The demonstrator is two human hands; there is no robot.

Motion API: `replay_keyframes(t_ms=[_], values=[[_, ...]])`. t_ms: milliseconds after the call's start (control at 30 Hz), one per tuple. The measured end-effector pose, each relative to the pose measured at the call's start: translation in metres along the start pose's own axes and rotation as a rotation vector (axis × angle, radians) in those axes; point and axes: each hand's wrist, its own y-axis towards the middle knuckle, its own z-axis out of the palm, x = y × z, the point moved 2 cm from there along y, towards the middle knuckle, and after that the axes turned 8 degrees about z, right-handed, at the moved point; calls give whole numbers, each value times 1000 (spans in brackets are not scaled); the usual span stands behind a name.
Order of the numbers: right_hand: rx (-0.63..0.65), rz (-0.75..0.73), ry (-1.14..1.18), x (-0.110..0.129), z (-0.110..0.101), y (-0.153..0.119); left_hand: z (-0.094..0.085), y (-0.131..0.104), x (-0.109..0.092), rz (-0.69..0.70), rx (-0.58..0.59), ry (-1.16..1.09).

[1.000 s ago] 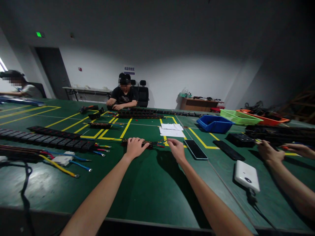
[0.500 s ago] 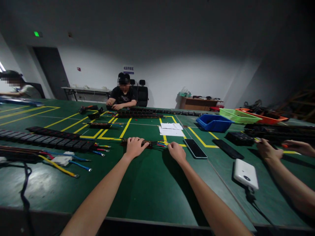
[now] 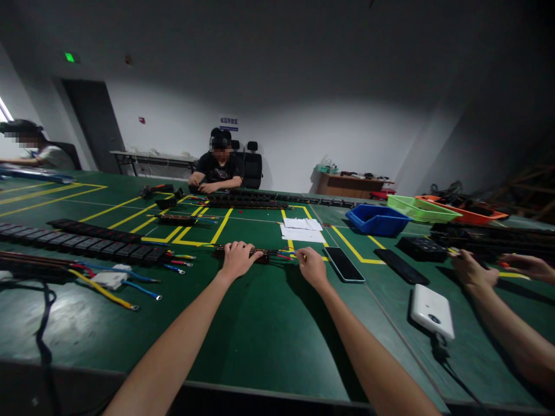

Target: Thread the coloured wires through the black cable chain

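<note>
My left hand (image 3: 237,260) lies over a short dark wire harness (image 3: 262,254) on the green table, fingers curled across its strip and thumb along its near side. Red, blue and yellow wires (image 3: 284,252) fan out from the harness's right end. At their tips, my right hand (image 3: 311,267) is closed, thumb and forefinger pinching a wire end; the exact tip is hidden by the fingers. A phone with a dark screen (image 3: 344,264) lies just right of my right hand. White paper sheets (image 3: 302,233) are behind the wires.
Black segmented strips (image 3: 87,242) and cables with ring terminals (image 3: 108,292) lie left. A blue bin (image 3: 377,221), green tray (image 3: 420,211), second dark phone (image 3: 401,266) and white power bank (image 3: 432,312) sit right, beside a co-worker's hands (image 3: 474,271). Another person (image 3: 219,167) sits opposite.
My right hand has turned slightly at the wire ends, its fingers shifting a little. My left hand stays on the harness. The view has moved very slightly.
</note>
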Motion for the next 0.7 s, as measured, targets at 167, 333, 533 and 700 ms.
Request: replay_keyframes(t_ms=[167,333,533,700], values=[[38,24,-52,-3,1,0,1,0,0,-6,-3,13],[107,7,26,-17,6,4,3,0,0,0,-13,14],[173,-138,-66,-21,0,5,2,0,0,2,-4,19],[155,-154,-196,-9,-9,1,0,-1,-1,-3,10,8]])
